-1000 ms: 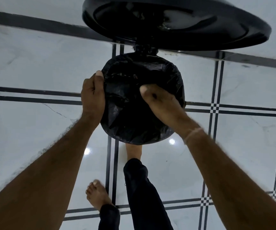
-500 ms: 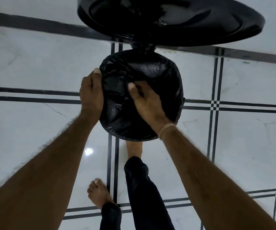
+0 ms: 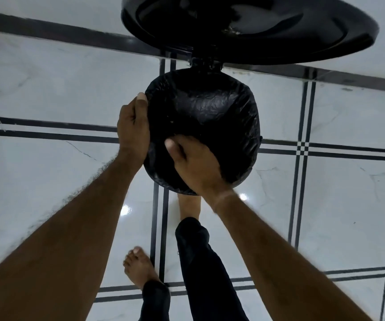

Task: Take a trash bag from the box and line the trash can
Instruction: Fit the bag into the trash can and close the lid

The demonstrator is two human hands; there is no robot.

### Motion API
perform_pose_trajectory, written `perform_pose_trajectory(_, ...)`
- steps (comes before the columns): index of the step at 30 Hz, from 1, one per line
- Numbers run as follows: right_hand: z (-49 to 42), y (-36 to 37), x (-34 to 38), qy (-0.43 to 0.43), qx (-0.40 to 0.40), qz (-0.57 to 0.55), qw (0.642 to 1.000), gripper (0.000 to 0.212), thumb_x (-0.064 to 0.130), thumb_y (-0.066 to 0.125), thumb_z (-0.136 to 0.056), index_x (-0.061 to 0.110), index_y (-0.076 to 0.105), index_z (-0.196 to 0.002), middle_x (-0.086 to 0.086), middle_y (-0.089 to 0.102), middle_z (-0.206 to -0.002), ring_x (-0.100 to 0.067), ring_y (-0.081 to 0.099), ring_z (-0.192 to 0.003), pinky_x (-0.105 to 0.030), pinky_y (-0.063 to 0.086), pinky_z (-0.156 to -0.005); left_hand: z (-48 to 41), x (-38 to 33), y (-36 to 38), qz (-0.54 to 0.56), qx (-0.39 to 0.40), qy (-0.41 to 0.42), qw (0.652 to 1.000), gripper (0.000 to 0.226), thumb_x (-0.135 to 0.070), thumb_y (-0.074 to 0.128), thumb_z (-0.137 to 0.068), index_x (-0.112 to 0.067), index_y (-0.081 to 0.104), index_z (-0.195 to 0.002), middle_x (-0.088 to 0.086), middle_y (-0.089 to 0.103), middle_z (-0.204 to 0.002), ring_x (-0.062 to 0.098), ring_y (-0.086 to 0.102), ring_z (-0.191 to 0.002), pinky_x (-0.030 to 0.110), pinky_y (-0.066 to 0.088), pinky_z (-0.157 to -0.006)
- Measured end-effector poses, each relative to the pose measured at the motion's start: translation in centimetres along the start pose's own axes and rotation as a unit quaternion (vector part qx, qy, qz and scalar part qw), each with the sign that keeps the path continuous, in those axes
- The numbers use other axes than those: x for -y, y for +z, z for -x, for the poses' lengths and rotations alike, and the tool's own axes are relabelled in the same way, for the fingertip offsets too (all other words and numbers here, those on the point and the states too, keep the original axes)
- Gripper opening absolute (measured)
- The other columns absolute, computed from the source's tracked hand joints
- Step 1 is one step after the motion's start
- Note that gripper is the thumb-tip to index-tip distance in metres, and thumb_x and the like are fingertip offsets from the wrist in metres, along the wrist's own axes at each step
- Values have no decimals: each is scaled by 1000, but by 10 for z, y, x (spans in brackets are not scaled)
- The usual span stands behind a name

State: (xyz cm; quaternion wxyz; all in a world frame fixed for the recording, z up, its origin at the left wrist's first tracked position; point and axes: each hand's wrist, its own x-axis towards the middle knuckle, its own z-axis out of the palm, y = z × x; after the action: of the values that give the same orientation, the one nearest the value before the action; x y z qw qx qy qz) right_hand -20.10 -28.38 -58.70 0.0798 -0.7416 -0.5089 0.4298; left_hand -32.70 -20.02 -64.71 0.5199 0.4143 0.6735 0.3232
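Two hands work a black trash bag [image 3: 210, 107] spread over the mouth of a trash can [image 3: 206, 63] on the tiled floor [image 3: 48, 77], its lid [image 3: 244, 26] tipped up at the far side. The left hand [image 3: 132, 126] pinches the plastic at the can's left rim, thumb on top. The right hand [image 3: 193, 163] clutches it at the near rim, fingers curled in. Most of the bag lies beyond both hands.

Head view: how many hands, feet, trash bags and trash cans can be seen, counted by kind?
hands: 2, left hand and right hand
feet: 2, near foot and far foot
trash bag: 1
trash can: 1
total: 6
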Motion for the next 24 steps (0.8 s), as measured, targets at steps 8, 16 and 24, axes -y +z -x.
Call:
perform_pose_trajectory(8, 9, -5, -17, 131, 211, 192, 949, 83, 69, 9, -102, 11, 68, -109, -17, 72, -112, -36, 65, -114, -47, 45, -108, 2, -3, -3, -19, -2, -15, 1000, 62, -63, 37, -100, -6, 50, -81, 4, 55, -81, 16, 53, -80, 43, 50, -76)
perform_pose_trajectory(16, 30, -20, -23, 95, 84, 246, 961, 72, 64, 22, -104, 10, 70, -104, -15, 75, -104, -36, 68, -106, -48, 41, -105, 45, -10, -12, 110, 26, -133, 985, 58, -54, 30, -110, -12, 69, -119, 8, 75, -118, 12, 71, -106, 31, 61, -91)
perform_pose_trajectory(24, 54, -9, -43, 27, -186, 119, 975, 28, 27, 62, -94, 18, 66, -120, -7, 67, -121, -33, 58, -117, -50, 47, -101, 87, -1, -13, 155, -43, -212, 964, 45, -52, 39, -108, -16, 66, -116, -3, 69, -116, 11, 66, -107, 27, 56, -94)
